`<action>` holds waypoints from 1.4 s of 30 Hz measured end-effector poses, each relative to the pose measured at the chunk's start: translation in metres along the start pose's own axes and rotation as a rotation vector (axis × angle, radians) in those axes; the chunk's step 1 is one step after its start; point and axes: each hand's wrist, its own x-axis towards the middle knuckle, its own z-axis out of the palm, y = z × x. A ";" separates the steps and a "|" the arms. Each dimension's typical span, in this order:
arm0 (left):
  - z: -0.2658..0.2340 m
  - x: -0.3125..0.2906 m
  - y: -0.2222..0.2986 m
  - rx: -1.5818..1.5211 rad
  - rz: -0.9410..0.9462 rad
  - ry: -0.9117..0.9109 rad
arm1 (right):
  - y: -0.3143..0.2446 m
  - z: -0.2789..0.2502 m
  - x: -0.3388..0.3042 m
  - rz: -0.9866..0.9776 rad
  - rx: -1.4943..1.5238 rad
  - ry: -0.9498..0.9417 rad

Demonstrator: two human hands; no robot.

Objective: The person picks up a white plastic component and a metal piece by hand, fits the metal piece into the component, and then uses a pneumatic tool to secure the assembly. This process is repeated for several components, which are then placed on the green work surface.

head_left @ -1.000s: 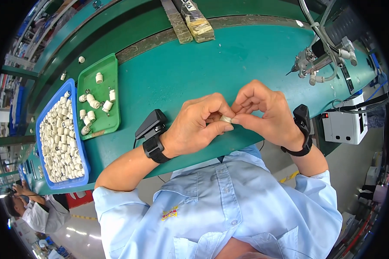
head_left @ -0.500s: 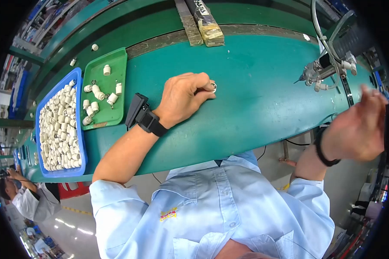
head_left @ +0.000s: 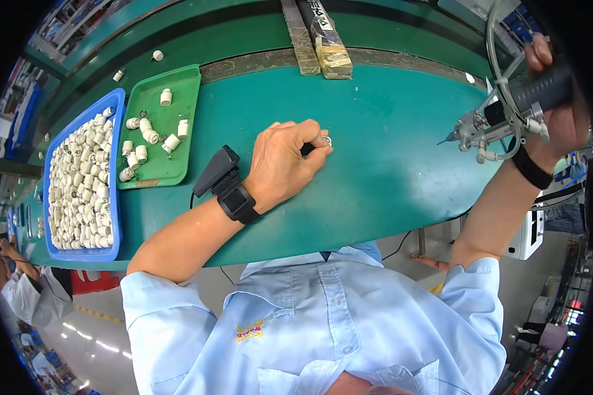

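My left hand [head_left: 284, 163] rests over the green table with thumb and forefinger pinched on a small white cylindrical part [head_left: 327, 141], mostly hidden by the fingers; its round end faces right. On the right side, my right hand [head_left: 565, 128] is wrapped round the black ribbed grip of a dispensing gun [head_left: 471, 130]. This metal gun has a thin needle tip pointing left, and clear hoses loop from it. Its tip hangs well apart from the white part.
At the left, a blue tray [head_left: 119, 227] is heaped with white cylindrical parts. Beside it, a green tray [head_left: 168, 172] carries several more. Two taped bars [head_left: 333, 56] lie at the table's back. A person [head_left: 29, 289] sits at the far left.
My right hand has moved up and onto the dispensing gun, closing round its grip. The gun has shifted slightly. My left hand keeps its pinch on the white part.
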 end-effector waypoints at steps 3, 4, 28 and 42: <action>0.001 -0.001 0.001 -0.048 -0.055 0.019 | 0.017 0.053 0.007 -0.122 -0.256 0.203; 0.001 -0.001 0.002 -0.049 -0.056 0.022 | 0.023 0.071 0.007 -0.145 -0.333 0.266; -0.006 0.004 0.015 0.035 -0.115 -0.030 | 0.076 0.157 -0.003 -0.082 -0.568 0.475; 0.003 -0.003 0.010 0.038 -0.039 0.099 | 0.079 0.173 0.002 -0.005 -0.418 0.448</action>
